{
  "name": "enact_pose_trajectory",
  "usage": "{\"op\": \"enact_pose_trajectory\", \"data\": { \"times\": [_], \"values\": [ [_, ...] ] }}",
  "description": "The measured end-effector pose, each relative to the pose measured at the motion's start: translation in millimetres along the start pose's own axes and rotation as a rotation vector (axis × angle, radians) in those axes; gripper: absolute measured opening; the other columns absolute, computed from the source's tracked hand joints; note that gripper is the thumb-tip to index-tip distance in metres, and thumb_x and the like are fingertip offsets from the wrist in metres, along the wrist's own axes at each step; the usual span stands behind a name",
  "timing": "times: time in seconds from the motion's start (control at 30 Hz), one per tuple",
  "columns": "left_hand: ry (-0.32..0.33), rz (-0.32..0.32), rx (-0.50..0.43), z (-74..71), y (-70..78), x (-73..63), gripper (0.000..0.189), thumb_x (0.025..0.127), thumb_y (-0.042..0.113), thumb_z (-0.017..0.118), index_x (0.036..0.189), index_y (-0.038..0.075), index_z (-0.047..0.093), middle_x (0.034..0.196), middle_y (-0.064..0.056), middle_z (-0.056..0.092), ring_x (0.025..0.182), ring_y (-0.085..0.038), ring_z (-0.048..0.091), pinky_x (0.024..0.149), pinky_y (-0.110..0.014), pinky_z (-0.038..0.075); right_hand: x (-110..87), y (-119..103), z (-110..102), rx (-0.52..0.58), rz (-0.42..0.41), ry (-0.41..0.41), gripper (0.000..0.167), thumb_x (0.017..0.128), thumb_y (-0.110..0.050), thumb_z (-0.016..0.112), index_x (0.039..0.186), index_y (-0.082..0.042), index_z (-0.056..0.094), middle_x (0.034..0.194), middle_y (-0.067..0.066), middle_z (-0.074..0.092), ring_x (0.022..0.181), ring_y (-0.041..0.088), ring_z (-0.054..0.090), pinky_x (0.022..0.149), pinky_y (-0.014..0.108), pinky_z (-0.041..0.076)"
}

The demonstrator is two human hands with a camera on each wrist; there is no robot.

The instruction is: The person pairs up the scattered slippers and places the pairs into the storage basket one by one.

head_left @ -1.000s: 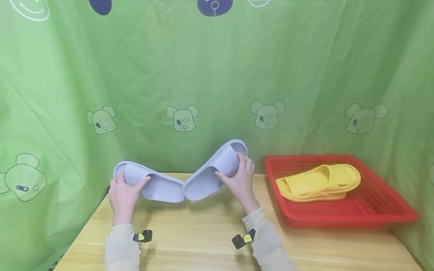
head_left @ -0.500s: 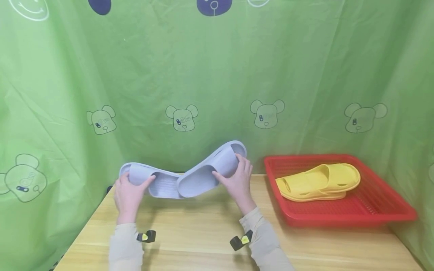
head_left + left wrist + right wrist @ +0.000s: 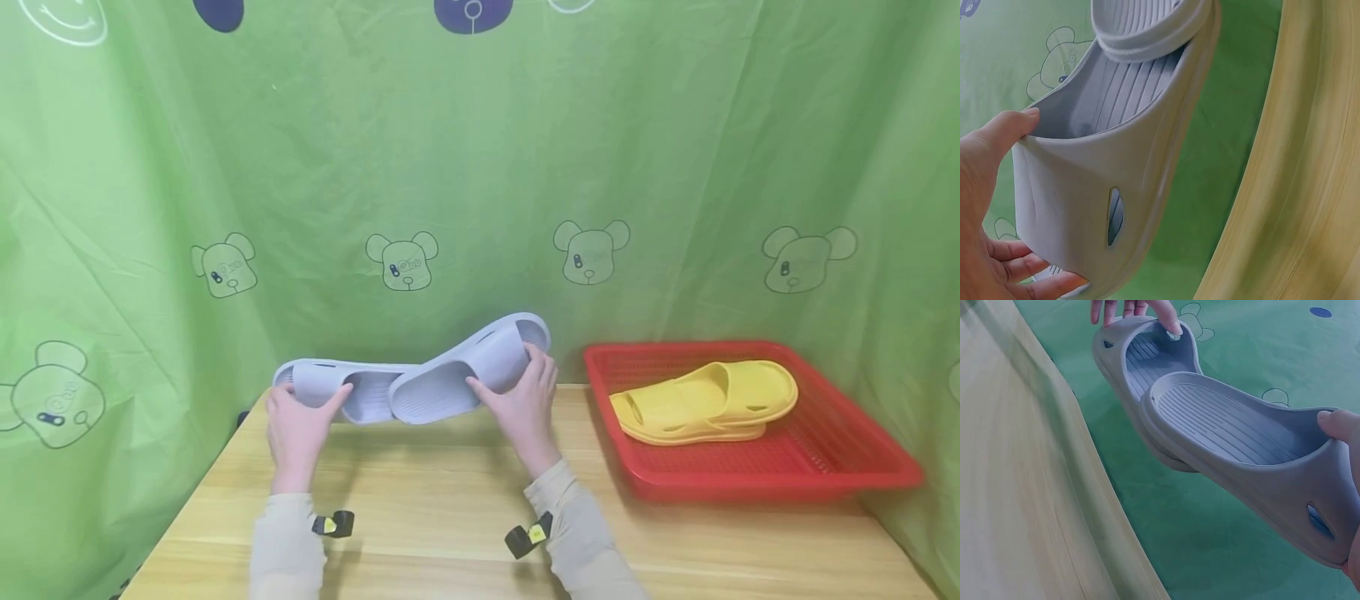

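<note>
Two pale blue-grey slippers are held up above the far edge of the table in the head view. My left hand [image 3: 300,429] grips the left slipper [image 3: 318,382] across its strap, thumb at the foot opening and fingers at the toe end. The right slipper [image 3: 501,360], tilted with its toe up and to the right, is gripped the same way by my right hand [image 3: 528,408]. The heel of the right slipper [image 3: 1229,425] lies over the heel part of the left slipper [image 3: 1116,356], as the right wrist view shows. That overlap also shows in the left wrist view.
On the right of the wooden table [image 3: 435,517] stands a red plastic basket [image 3: 750,483]. Inside it lie yellow slippers [image 3: 705,404], one on top of the other. A green curtain [image 3: 480,167] with printed bear heads hangs behind and at the sides.
My left hand has moved right with its slipper, which now lies more level. The slippers' heels met end to end before; now the right one overlaps the left one.
</note>
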State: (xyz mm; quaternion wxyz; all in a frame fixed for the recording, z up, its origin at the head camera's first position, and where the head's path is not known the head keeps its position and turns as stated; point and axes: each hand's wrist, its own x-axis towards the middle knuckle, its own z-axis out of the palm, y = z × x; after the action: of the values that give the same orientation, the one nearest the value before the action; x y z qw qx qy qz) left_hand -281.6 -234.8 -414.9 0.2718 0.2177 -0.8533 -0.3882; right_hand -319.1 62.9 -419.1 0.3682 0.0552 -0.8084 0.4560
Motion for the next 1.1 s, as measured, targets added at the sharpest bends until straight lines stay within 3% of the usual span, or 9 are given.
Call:
{"op": "enact_pose_trajectory", "data": {
  "times": [0.4, 0.77, 1.1],
  "values": [
    [0.005, -0.013, -0.014, 8.4, 8.9, -7.8, 0.106, 0.062, 0.077, 0.072, 0.127, -0.001, 0.042, 0.122, -0.02, 0.042, 0.091, -0.035, 0.051, 0.076, -0.048, 0.048, -3.7, -1.3, 5.1, -0.029, 0.014, 0.041, 0.103, 0.058, -0.049, 0.09, 0.133, -0.001, 0.038, 0.123, 0.021, 0.045, 0.114, 0.034, 0.042, 0.102, 0.047, 0.039],
    [0.0, 0.008, -0.02, 19.3, 14.5, -14.7, 0.107, 0.061, 0.078, 0.073, 0.125, -0.002, 0.042, 0.119, -0.021, 0.043, 0.095, -0.034, 0.05, 0.081, -0.048, 0.048, -7.7, -5.1, 8.5, -0.016, 0.029, 0.032, 0.102, 0.058, -0.05, 0.09, 0.131, -0.002, 0.038, 0.121, 0.019, 0.045, 0.112, 0.032, 0.043, 0.1, 0.046, 0.04],
    [-0.039, 0.022, -0.003, 20.2, 16.8, -16.0, 0.12, 0.064, 0.08, 0.068, 0.148, 0.004, 0.03, 0.135, -0.026, 0.039, 0.102, -0.041, 0.054, 0.086, -0.054, 0.048, -9.2, -8.0, 7.9, -0.033, 0.061, 0.021, 0.104, 0.057, -0.05, 0.09, 0.133, -0.002, 0.037, 0.123, 0.019, 0.045, 0.114, 0.033, 0.042, 0.102, 0.047, 0.039]
  ]
}}
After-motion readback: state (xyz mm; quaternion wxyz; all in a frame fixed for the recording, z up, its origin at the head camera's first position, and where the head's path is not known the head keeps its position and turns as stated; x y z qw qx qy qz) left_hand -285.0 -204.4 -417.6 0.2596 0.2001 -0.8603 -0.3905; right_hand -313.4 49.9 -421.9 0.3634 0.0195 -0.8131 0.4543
